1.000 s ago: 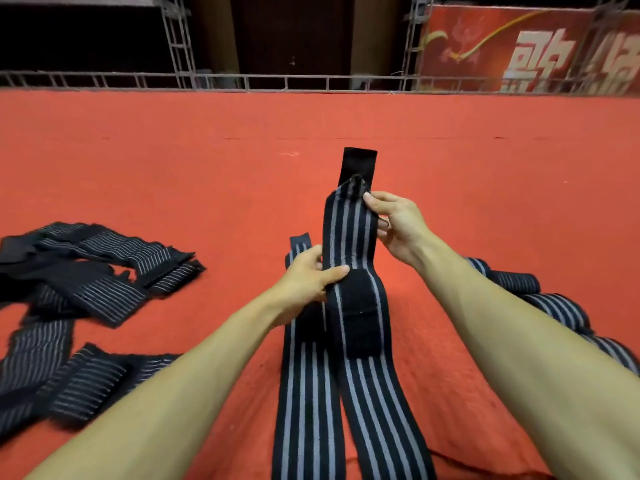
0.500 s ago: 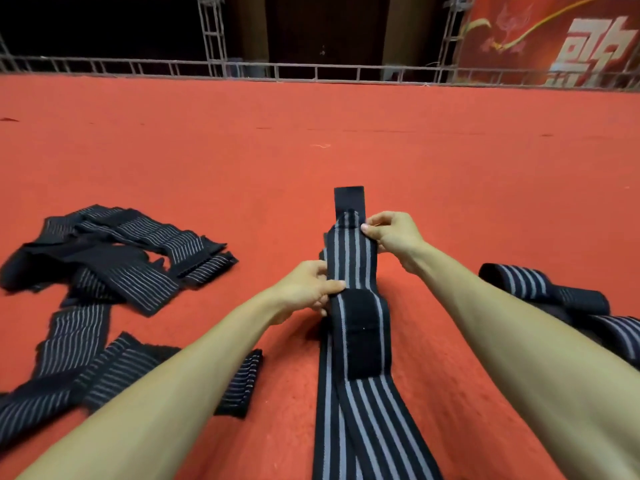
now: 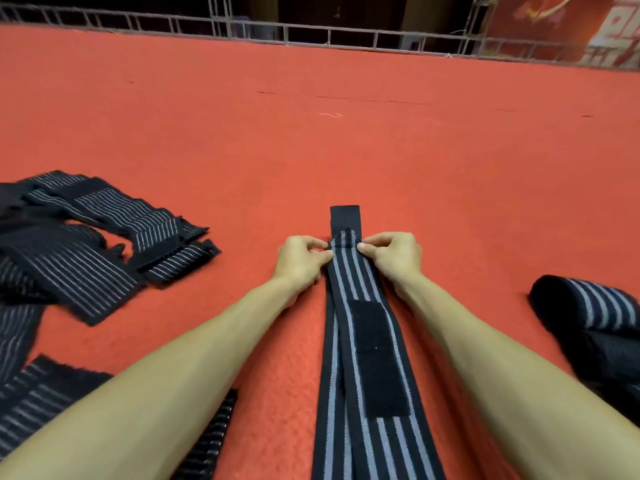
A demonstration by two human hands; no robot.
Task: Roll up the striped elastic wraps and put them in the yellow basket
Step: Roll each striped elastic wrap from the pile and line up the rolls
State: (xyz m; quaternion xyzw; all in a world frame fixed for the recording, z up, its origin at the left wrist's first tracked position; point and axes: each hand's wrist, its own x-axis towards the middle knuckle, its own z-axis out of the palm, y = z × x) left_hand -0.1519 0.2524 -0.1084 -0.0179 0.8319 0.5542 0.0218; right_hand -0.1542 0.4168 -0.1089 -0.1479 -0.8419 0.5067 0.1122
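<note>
Pinching the striped wrap near its far end, left hand and right hand, fingers curled

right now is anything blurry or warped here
Head view: forearms and the rolled wrap at right are smeared, the flat wrap pinched by left hand and right hand sharper. Head view: railing looks bent by the wide lens; carpet evenly lit, no glare.
</note>
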